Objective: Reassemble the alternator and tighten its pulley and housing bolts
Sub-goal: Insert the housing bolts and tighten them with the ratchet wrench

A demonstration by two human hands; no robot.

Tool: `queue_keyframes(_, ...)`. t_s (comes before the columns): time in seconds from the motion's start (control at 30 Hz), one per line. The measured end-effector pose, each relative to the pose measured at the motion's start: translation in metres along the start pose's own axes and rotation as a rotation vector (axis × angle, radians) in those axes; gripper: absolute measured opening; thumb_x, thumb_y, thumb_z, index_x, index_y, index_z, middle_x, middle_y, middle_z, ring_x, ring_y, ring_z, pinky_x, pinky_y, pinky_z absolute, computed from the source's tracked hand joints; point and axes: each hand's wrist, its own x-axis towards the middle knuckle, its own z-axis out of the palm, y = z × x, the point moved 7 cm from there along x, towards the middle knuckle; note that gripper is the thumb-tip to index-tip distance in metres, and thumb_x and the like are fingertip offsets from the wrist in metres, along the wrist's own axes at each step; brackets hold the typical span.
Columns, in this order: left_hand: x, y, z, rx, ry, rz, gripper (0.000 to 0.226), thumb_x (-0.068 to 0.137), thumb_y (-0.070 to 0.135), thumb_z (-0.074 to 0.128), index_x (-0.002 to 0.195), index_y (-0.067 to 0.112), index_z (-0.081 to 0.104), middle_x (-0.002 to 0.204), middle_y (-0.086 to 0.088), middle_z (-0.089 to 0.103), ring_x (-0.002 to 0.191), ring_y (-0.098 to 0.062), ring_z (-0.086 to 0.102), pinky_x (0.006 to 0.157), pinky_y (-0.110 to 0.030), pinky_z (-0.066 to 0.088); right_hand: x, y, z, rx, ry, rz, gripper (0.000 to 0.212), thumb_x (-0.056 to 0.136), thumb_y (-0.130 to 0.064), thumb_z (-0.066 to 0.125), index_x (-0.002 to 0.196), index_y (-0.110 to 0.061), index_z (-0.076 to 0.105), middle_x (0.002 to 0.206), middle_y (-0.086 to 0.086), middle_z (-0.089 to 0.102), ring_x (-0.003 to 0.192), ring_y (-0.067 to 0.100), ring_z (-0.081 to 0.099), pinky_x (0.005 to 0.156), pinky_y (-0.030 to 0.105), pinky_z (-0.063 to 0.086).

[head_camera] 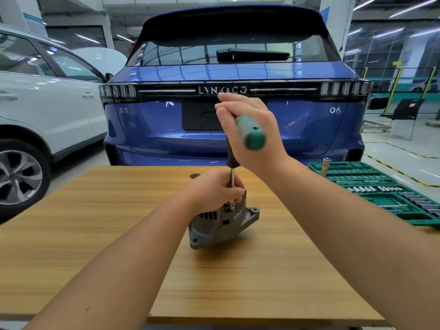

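A grey alternator [221, 225] stands tilted on the wooden table [119, 234], near its middle. My left hand [214, 189] grips the top of the alternator and steadies the steel shaft of a screwdriver [252, 133]. The screwdriver has a green and black handle, and its tip goes down into the top of the housing. My right hand [250, 129] is wrapped around that handle, well above the alternator. The screw under the tip is hidden by my left fingers.
A green socket set tray [385, 194] lies open on the table's right side, with a socket [325, 166] standing upright at its near corner. A small dark round part [195, 175] lies behind my left hand. A blue car [238, 91] and a white car [47, 103] stand beyond the table.
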Motion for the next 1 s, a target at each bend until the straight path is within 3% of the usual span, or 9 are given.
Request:
queue_keyframes(0.17, 0.001, -0.001, 0.000, 0.010, 0.009, 0.005, 0.009, 0.102, 0.034, 0.062, 0.094, 0.034, 0.067, 0.083, 0.015, 0.074, 0.076, 0.004, 0.067, 0.069, -0.020, 0.048, 0.006, -0.011, 0.011, -0.326, -0.241, -0.164, 0.031, 0.097, -0.016, 0.052, 0.121, -0.004, 0.068, 0.116, 0.011, 0.069, 0.105, 0.034, 0.060, 0.086, 0.046, 0.047)
queue_keyframes(0.3, 0.000, 0.000, 0.001, 0.011, 0.007, 0.018, 0.012, 0.103, 0.034, 0.061, 0.091, 0.033, 0.066, 0.084, 0.013, 0.075, 0.078, -0.002, 0.068, 0.070, -0.022, 0.049, 0.004, -0.007, 0.017, -0.404, -0.419, -0.120, 0.058, 0.101, -0.048, 0.034, 0.145, -0.014, 0.049, 0.126, 0.004, 0.058, 0.113, 0.027, 0.054, 0.090, 0.044, 0.045)
queue_keyframes(0.37, 0.000, 0.001, 0.000, 0.012, 0.006, 0.022, 0.013, 0.103, 0.034, 0.061, 0.090, 0.033, 0.066, 0.084, 0.013, 0.074, 0.077, 0.000, 0.067, 0.069, -0.022, 0.048, 0.006, -0.009, 0.017, -0.422, -0.444, -0.114, 0.058, 0.102, -0.050, 0.026, 0.145, -0.020, 0.050, 0.121, 0.001, 0.058, 0.111, 0.025, 0.053, 0.090, 0.042, 0.044)
queue_keyframes(0.5, -0.002, 0.002, 0.001, 0.013, 0.001, 0.025, 0.015, 0.103, 0.034, 0.061, 0.089, 0.033, 0.066, 0.084, 0.013, 0.074, 0.078, 0.000, 0.066, 0.069, -0.021, 0.045, 0.016, -0.014, 0.019, -0.573, -0.475, -0.118, 0.040, 0.108, -0.044, 0.030, 0.114, -0.024, 0.065, 0.093, -0.006, 0.052, 0.091, 0.021, 0.050, 0.076, 0.038, 0.043)
queue_keyframes(0.6, -0.003, 0.003, 0.000, 0.009, 0.001, 0.027, 0.014, 0.102, 0.035, 0.062, 0.089, 0.034, 0.067, 0.084, 0.014, 0.073, 0.081, -0.003, 0.067, 0.069, -0.021, 0.047, 0.033, -0.010, 0.024, -0.700, -0.569, 0.031, 0.040, 0.105, -0.040, 0.034, 0.075, -0.021, 0.052, 0.073, -0.002, 0.049, 0.067, 0.022, 0.047, 0.056, 0.033, 0.030)
queue_keyframes(0.67, -0.005, 0.003, 0.000, 0.019, 0.005, 0.028, 0.016, 0.102, 0.036, 0.063, 0.086, 0.037, 0.066, 0.085, 0.014, 0.073, 0.081, -0.002, 0.067, 0.067, -0.019, 0.045, 0.045, -0.008, 0.024, -0.709, -0.642, 0.164, 0.034, 0.100, -0.031, 0.041, 0.069, -0.020, 0.045, 0.069, 0.000, 0.048, 0.059, 0.021, 0.044, 0.053, 0.031, 0.031)
queue_keyframes(0.77, -0.005, 0.002, 0.000, 0.013, 0.007, 0.028, 0.017, 0.101, 0.035, 0.064, 0.085, 0.040, 0.065, 0.085, 0.015, 0.072, 0.082, -0.003, 0.067, 0.067, -0.019, 0.045, 0.045, -0.006, 0.026, -0.309, -0.704, 0.499, 0.023, 0.098, -0.020, 0.048, 0.077, -0.015, 0.055, 0.066, 0.001, 0.064, 0.061, 0.018, 0.061, 0.061, 0.027, 0.050)
queue_keyframes(0.87, -0.004, -0.001, 0.000, -0.027, 0.013, 0.022, 0.015, 0.100, 0.035, 0.066, 0.086, 0.039, 0.067, 0.080, 0.017, 0.073, 0.077, 0.001, 0.067, 0.069, -0.020, 0.048, 0.018, 0.004, 0.030, 0.321, -0.582, 0.954, 0.012, 0.095, -0.015, 0.049, 0.098, -0.010, 0.059, 0.079, 0.007, 0.077, 0.078, 0.024, 0.077, 0.088, 0.044, 0.050)
queue_keyframes(1.0, 0.000, -0.002, 0.000, -0.011, 0.019, 0.020, 0.010, 0.100, 0.035, 0.065, 0.090, 0.037, 0.068, 0.079, 0.017, 0.073, 0.077, 0.002, 0.068, 0.070, -0.021, 0.051, -0.003, 0.027, 0.037, 0.909, -0.185, 1.189, 0.021, 0.097, -0.021, 0.053, 0.114, -0.010, 0.060, 0.087, -0.001, 0.074, 0.079, 0.020, 0.070, 0.072, 0.037, 0.045)
